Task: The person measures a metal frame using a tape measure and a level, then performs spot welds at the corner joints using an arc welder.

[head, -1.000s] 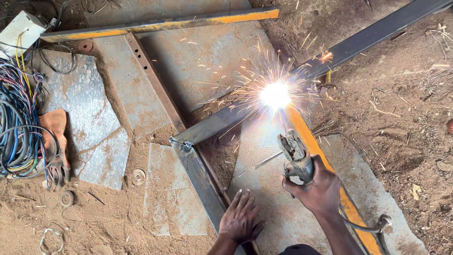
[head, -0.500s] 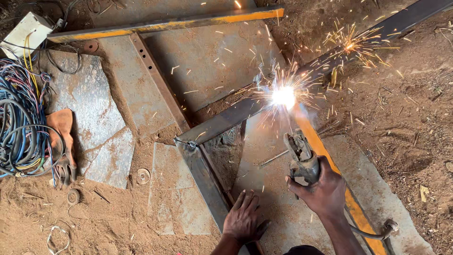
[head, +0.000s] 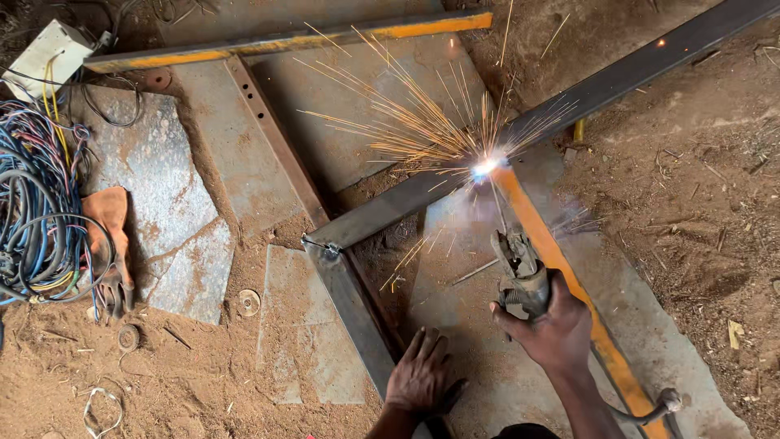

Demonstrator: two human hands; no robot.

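Observation:
My right hand [head: 556, 328] grips a welding electrode holder [head: 520, 268]. Its thin rod [head: 497, 203] reaches up to a bright arc [head: 485, 168] where a long dark steel bar [head: 634, 73] meets an orange-painted bar [head: 561, 268]. Sparks fan up and to the left. My left hand [head: 421, 373] lies flat, fingers spread, on the lower end of another dark steel bar [head: 353, 297] that runs down from a corner joint [head: 325, 248].
Flat stone slabs [head: 162, 203] lie under the frame on sandy ground. A tangle of coloured cables [head: 36, 211], an orange glove [head: 110, 244] and a white box [head: 45, 57] sit at the left. An orange-edged bar [head: 284, 36] crosses the top. A grinding disc [head: 248, 302] lies in the sand.
The arc has stayed at the joint. The spray of sparks now fans wider, up and leftward. Both hands hold nearly the same places.

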